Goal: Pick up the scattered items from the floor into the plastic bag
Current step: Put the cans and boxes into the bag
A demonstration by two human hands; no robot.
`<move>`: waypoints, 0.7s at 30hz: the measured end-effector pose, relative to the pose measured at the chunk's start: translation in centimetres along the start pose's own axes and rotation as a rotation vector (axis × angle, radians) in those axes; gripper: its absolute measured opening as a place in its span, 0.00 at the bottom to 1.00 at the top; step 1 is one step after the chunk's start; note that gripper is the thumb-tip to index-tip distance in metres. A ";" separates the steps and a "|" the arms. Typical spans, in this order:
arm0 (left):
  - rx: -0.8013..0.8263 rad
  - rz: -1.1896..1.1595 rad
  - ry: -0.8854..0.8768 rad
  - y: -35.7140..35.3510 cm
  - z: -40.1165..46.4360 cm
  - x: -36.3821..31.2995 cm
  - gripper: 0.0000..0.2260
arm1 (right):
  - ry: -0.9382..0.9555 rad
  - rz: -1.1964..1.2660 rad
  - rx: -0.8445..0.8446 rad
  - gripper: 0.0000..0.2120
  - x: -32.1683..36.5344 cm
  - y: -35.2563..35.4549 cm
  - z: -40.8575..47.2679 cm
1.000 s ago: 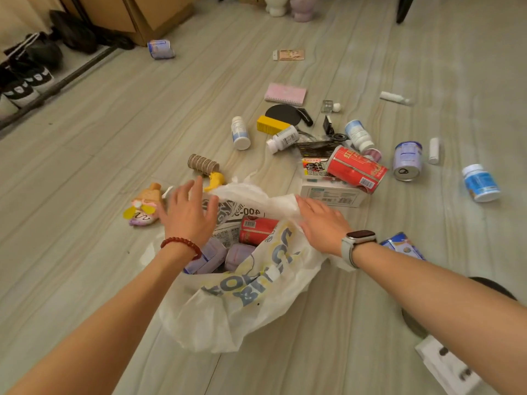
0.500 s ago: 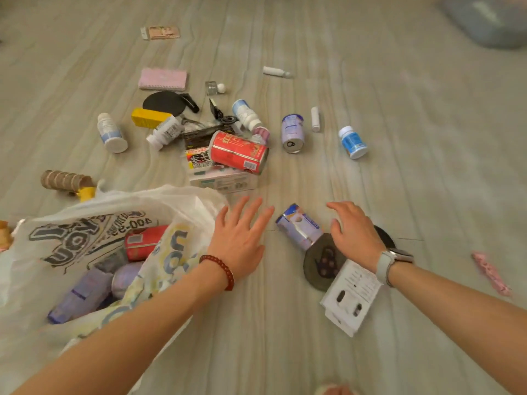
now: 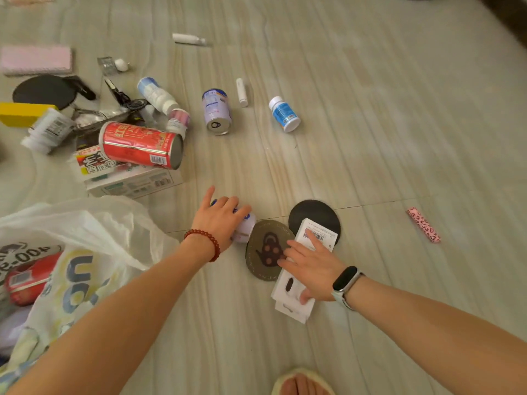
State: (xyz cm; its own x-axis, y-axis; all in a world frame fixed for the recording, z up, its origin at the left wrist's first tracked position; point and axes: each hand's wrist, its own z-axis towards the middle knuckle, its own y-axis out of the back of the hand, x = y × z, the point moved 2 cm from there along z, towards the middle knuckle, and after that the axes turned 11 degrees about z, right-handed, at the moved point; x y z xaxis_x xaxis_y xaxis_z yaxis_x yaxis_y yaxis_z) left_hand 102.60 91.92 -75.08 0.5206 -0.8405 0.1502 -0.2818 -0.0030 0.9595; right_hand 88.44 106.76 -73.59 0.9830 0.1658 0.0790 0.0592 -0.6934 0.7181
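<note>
picking-up step: left hand (image 3: pixel 219 220) curls around the small can (image 3: pixel 245 228); right hand (image 3: pixel 309 263) lies flat on the white box (image 3: pixel 291 283). next, lift both leftward into the plastic bag (image 3: pixel 85 246).

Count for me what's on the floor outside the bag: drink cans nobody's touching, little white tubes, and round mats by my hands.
Untouched drink cans: 2, red can, purple can
White tubes: 2, far tube, near tube
Round mats: 2, teapot mat, black mat
Total: 6
</note>
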 end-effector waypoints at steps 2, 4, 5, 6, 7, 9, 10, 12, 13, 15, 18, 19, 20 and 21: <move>-0.018 -0.070 0.042 0.2 -0.9 0.4 0.27 | 0.033 -0.057 -0.016 0.37 0.2 0.5 0.4; -0.097 -0.162 0.099 0.8 -2.3 0.7 0.27 | 0.066 -0.092 -0.019 0.34 0.5 0.8 0.7; -0.159 -0.200 0.119 1.2 -3.1 0.8 0.27 | 0.080 -0.103 -0.013 0.33 0.7 0.8 0.8; -0.224 -0.237 0.137 1.7 -3.9 0.9 0.27 | 0.095 -0.109 -0.007 0.32 1.0 0.8 0.8; -0.288 -0.276 0.154 2.2 -4.8 1.0 0.27 | 0.107 -0.109 -0.006 0.32 1.2 0.7 0.8; -0.363 -0.326 0.167 3.0 -6.5 1.1 0.28 | 0.110 -0.109 -0.007 0.31 1.7 0.5 0.6; -0.378 -0.336 0.170 3.3 -7.3 1.2 0.29 | 0.105 -0.109 -0.017 0.31 1.8 0.3 0.4; -0.386 -0.327 0.178 3.3 -8.8 1.4 0.29 | 0.096 -0.095 -0.042 0.32 2.2 -0.2 -0.1; -0.376 -0.319 0.182 3.0 -9.5 1.4 0.29 | 0.090 -0.059 -0.044 0.33 2.5 -0.5 -0.4; -0.335 -0.329 0.193 2.4 -10.8 1.4 0.30 | 0.094 0.029 -0.018 0.38 3.1 -1.2 -1.0; -0.282 -0.382 0.227 1.7 -12.8 1.7 0.31 | 0.107 0.006 0.064 0.46 3.9 -2.1 -1.7; -0.273 -0.406 0.246 1.6 -13.4 1.9 0.32 | 0.095 -0.001 0.069 0.45 4.1 -2.2 -2.0; -0.272 -0.428 0.269 1.7 -14.0 2.1 0.32 | 0.079 0.002 0.058 0.44 4.2 -2.2 -2.1; -0.275 -0.451 0.296 1.9 -14.6 2.4 0.33 | 0.063 0.009 0.035 0.43 4.4 -1.9 -2.1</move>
State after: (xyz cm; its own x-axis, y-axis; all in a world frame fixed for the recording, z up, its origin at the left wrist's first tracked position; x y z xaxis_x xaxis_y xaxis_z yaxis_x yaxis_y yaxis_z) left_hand 115.04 97.80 -69.44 0.7536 -0.6024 -0.2632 0.2166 -0.1505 0.9646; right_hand 92.31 110.33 -73.16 0.9707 0.2024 0.1298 0.0574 -0.7192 0.6925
